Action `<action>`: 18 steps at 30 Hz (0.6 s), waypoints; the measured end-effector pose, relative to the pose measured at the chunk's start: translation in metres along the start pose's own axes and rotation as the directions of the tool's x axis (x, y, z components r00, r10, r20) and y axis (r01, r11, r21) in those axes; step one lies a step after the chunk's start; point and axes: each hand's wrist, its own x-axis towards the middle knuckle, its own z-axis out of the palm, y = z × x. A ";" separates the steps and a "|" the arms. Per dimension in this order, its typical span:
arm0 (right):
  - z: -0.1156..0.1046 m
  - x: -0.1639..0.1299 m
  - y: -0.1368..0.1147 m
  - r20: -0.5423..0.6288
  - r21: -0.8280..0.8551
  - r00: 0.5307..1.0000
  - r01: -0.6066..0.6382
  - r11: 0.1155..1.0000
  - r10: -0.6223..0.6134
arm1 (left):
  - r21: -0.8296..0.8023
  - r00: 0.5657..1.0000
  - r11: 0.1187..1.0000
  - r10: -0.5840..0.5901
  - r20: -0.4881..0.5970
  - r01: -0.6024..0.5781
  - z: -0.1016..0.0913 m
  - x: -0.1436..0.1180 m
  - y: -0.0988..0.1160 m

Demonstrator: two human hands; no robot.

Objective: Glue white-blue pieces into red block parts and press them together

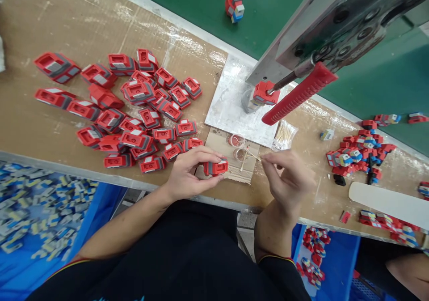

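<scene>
Left hand (187, 171) curled round red plastic part (216, 167), thumb and fingers gripping its sides above counter (20, 122). Right hand (288, 174) pinches thin stick (254, 156) between thumb and fingertips, far end near small clear cup (238, 158) between hands. Just beyond right hand, bag of cotton swabs (284, 135); left of left hand, heap of similar red parts (137, 91); beyond both, red-handled press (298, 95).
</scene>
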 end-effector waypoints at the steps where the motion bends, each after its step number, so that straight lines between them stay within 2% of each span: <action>1: 0.001 0.000 0.004 0.077 -0.058 0.997 0.003 0.998 0.001 | -0.013 1.000 1.000 -0.004 0.004 0.004 0.000 0.000 0.000; 3: 0.004 0.001 0.008 0.237 -0.113 0.971 0.060 0.992 -0.032 | -0.025 1.000 1.000 -0.012 0.007 0.012 0.000 0.000 0.000; 5: 0.005 0.002 0.007 0.281 -0.103 0.958 0.091 0.990 -0.059 | -0.015 1.000 1.000 -0.015 0.006 0.015 0.000 0.000 0.000; 6: 0.004 0.002 0.005 0.250 -0.093 0.967 0.073 0.993 -0.047 | -0.006 1.000 1.000 -0.016 0.006 0.016 0.000 0.000 0.000; 9: 0.001 0.000 -0.004 0.039 0.010 0.999 0.005 1.000 -0.005 | 0.014 1.000 1.000 -0.011 0.003 0.011 0.001 0.000 0.000; 11: 0.001 0.000 -0.011 -0.062 0.120 0.998 0.030 0.992 -0.022 | 0.023 1.000 1.000 0.000 0.001 0.000 0.001 0.000 0.000; 14: 0.008 0.000 -0.019 -0.061 0.227 0.994 0.099 0.969 -0.087 | 0.039 1.000 0.999 0.020 0.001 -0.020 0.002 -0.001 0.000; 18: 0.019 0.003 -0.024 -0.003 0.237 0.994 0.106 0.966 -0.108 | 0.041 1.000 0.999 0.029 0.009 -0.029 0.001 -0.001 0.000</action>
